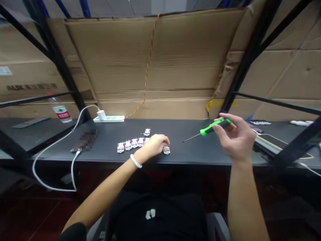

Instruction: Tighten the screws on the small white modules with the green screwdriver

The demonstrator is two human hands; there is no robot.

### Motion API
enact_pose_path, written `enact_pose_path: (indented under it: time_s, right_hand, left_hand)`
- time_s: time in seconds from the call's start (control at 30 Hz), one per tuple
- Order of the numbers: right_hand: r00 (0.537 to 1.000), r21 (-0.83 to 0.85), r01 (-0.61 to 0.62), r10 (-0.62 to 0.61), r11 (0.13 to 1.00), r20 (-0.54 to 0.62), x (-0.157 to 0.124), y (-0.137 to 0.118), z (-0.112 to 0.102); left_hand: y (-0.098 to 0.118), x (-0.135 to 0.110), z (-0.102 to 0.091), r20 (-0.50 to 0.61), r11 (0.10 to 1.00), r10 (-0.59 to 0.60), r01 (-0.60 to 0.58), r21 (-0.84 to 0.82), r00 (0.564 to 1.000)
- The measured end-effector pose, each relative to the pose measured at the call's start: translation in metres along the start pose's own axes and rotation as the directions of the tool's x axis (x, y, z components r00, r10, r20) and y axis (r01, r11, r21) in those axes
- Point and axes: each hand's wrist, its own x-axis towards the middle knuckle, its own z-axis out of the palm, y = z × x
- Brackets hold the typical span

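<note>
My right hand (234,135) is raised over the bench and closed round the handle of a green-and-black screwdriver (210,128). Its thin metal shaft slants down to the left, with the tip just above or at the tabletop. My left hand (157,144), a white bracelet at the wrist, rests low over the table with its fingers curled at a small white-and-purple part (166,150). The fingertips are partly hidden. Left of that hand stands a row of several similar parts (127,145), its right end covered by the hand. Another such part (147,132) sits behind the row.
On the left lie a power strip (112,118) with a white charger (101,114), a looping cable (37,174) and a blurred-out dark object (86,140). A water bottle (61,110) stands beyond the frame post. Cardboard (185,57) walls the back. A device (273,142) lies right.
</note>
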Motion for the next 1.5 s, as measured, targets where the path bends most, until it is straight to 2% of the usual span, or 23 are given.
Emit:
enact_pose_path:
  time_s: [0.17, 0.7, 1.2, 1.5]
  right_hand:
    - [1.0, 0.0, 0.006, -0.006, 1.0, 0.017, 0.0, -0.002, 0.001]
    - [0.997, -0.065, 0.005, 0.0, 0.998, 0.071, -0.002, -0.005, 0.002]
    - [0.995, -0.05, 0.023, -0.018, 0.998, 0.098, -0.002, -0.002, 0.002]
    - [0.994, 0.011, 0.0, -0.001, 1.0, 0.107, -0.006, -0.007, 0.013]
  left_hand:
    - [0.009, -0.007, 0.002, 0.049, 0.999, 0.03, -0.031, 0.024, 0.998]
    - [0.008, -0.01, 0.007, 0.1, 0.983, 0.112, -0.124, 0.132, 0.989]
    - [0.011, -0.013, 0.009, 0.133, 0.969, 0.089, -0.117, 0.218, 0.987]
    - [0.013, -0.021, 0.016, 0.03, 0.999, 0.022, -0.023, 0.048, 0.999]
